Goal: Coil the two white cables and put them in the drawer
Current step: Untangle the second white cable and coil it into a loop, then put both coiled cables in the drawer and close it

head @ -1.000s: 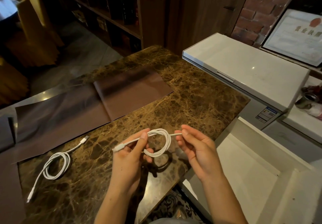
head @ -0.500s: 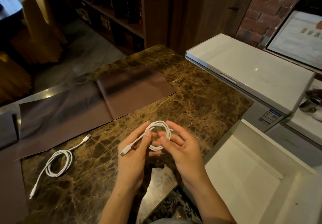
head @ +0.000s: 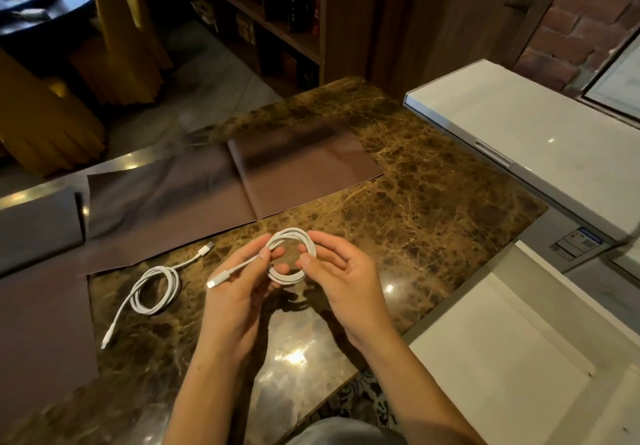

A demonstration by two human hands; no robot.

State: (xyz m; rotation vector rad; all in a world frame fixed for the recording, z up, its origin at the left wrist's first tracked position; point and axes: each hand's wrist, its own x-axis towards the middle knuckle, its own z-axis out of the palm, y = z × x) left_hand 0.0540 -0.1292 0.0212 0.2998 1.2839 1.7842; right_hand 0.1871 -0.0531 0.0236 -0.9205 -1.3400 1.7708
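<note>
A coiled white cable (head: 294, 274) hangs between both hands above the brown marble table (head: 433, 202). My left hand (head: 235, 292) pinches the coil's left side, and one plug end sticks out to the left past its fingers. My right hand (head: 343, 278) grips the right side of the same coil. A second white cable (head: 156, 288) lies loosely coiled on the table to the left, both plug ends trailing out. The open white drawer (head: 502, 358) sits at the lower right, beside the table's edge.
A dark brown cloth (head: 207, 188) covers the table's far and left parts. A white cabinet top (head: 519, 125) stands at the right above the drawer. Shelves and a brick wall lie beyond. Yellow chairs stand at the far left.
My right hand has moved in from the cable's free right end and closed on the coil. The loose end that stuck out to the right is now gathered into the coil.
</note>
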